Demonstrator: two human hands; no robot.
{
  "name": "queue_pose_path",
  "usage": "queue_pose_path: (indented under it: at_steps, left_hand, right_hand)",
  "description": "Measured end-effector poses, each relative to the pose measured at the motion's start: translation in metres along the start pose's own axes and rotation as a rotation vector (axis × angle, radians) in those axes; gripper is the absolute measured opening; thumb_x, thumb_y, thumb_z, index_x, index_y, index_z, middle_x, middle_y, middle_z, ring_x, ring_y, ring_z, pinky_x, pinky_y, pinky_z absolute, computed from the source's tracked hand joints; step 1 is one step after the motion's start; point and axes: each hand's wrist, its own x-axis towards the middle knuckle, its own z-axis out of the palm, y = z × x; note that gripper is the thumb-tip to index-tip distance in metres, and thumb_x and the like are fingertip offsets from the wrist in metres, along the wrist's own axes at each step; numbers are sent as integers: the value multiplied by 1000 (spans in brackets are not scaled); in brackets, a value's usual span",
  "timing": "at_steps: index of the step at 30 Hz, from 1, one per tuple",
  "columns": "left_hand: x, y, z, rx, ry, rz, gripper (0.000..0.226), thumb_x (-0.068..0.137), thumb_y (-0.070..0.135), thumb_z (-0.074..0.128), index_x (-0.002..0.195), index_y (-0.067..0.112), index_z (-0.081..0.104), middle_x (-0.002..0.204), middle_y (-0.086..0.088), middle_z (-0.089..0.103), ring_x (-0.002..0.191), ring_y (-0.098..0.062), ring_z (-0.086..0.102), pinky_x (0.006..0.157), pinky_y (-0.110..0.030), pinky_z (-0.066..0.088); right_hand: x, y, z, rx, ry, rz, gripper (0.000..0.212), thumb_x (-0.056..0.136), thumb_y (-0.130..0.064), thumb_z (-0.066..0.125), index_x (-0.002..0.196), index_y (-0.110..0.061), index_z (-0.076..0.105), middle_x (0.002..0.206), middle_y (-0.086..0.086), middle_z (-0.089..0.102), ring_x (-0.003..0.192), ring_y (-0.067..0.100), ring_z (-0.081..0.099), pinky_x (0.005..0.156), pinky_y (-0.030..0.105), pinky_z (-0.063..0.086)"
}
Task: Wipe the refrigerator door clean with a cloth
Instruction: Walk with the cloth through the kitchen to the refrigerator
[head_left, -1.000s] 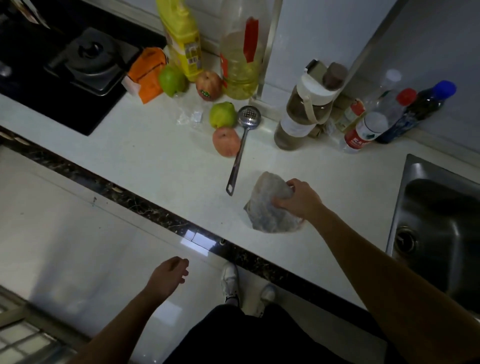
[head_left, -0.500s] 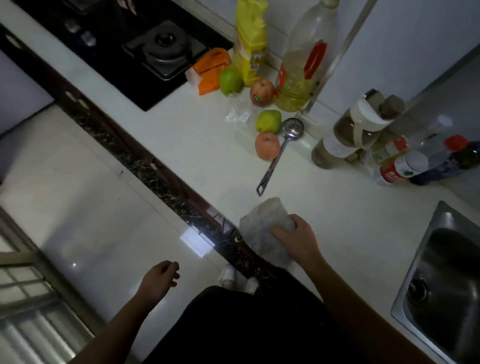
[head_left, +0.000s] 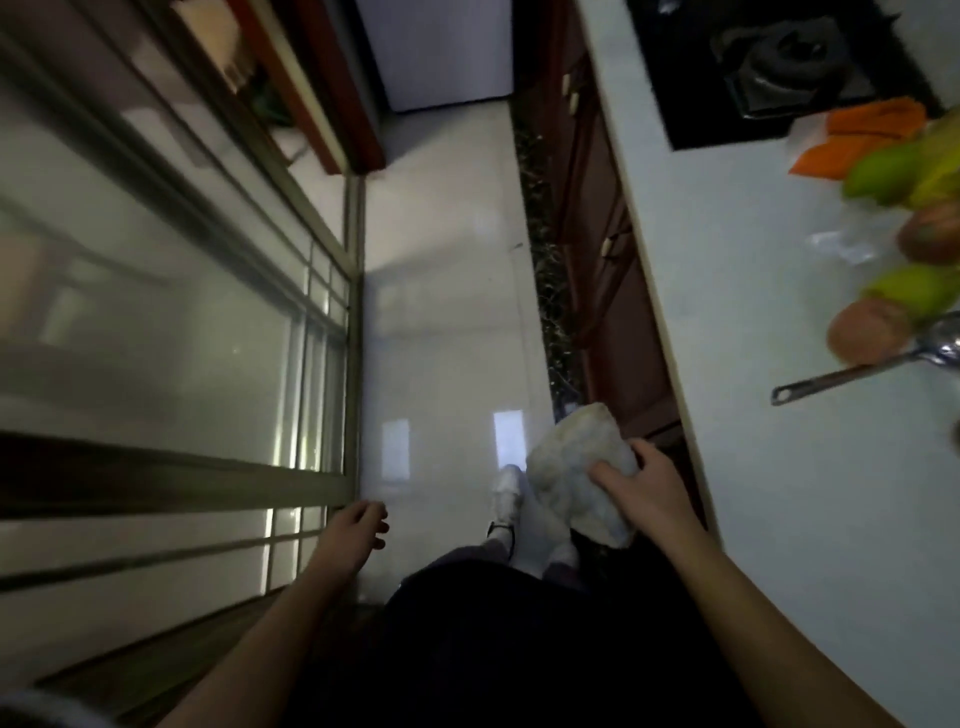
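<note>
Head camera, looking down: your right hand (head_left: 649, 491) is closed around a crumpled pale grey cloth (head_left: 576, 467), fingers curled over its top, holding it in the air just off the edge of the white countertop (head_left: 753, 312) and above your white shoes (head_left: 506, 493). Your left hand (head_left: 358, 530) hangs empty at your side with the fingers loosely curled, close to the metal frame of a frosted glass sliding door (head_left: 156, 322).

On the counter to your right lie a long steel ladle (head_left: 857, 376), blurred green and reddish round fruit (head_left: 904, 306) and an orange packet (head_left: 862, 135) — beyond them, a black gas hob (head_left: 779, 57). Brown cabinet fronts (head_left: 597, 208) run beneath the counter. A glossy white tiled floor (head_left: 441, 286) stretches ahead to a white upright panel (head_left: 441, 52) at the far end — whether it is the refrigerator door cannot be told.
</note>
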Motion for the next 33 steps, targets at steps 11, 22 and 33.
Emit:
queue_pose_path:
  at_steps: [11, 22, 33]
  left_hand:
    - [-9, -84, -74, -304, 135, -197, 30, 103, 12, 44, 80, 1, 59, 67, -17, 54, 56, -23, 48, 40, -22, 41]
    - [106, 25, -131, -207, 9, -77, 26, 103, 11, 46, 87, -1, 64, 70, -12, 58, 57, -21, 51, 44, -21, 42]
    - [211, 143, -145, -40, -64, -76, 28, 103, 15, 47, 85, 3, 66, 76, -14, 62, 66, -26, 55, 56, -26, 42]
  right_hand:
    - [17, -68, 77, -115, -109, -100, 20, 80, -34, 80, 90, -26, 65, 91, -8, 71, 81, 7, 66, 62, 26, 50]
    - [81, -142, 98, -88, 54, -29, 34, 82, -38, 78, 108, -21, 64, 100, -2, 69, 92, 19, 67, 82, 40, 59]
    - [213, -181, 82, -56, 88, 139, 32, 80, -36, 82, 102, -19, 66, 98, 3, 71, 89, 22, 69, 88, 46, 58]
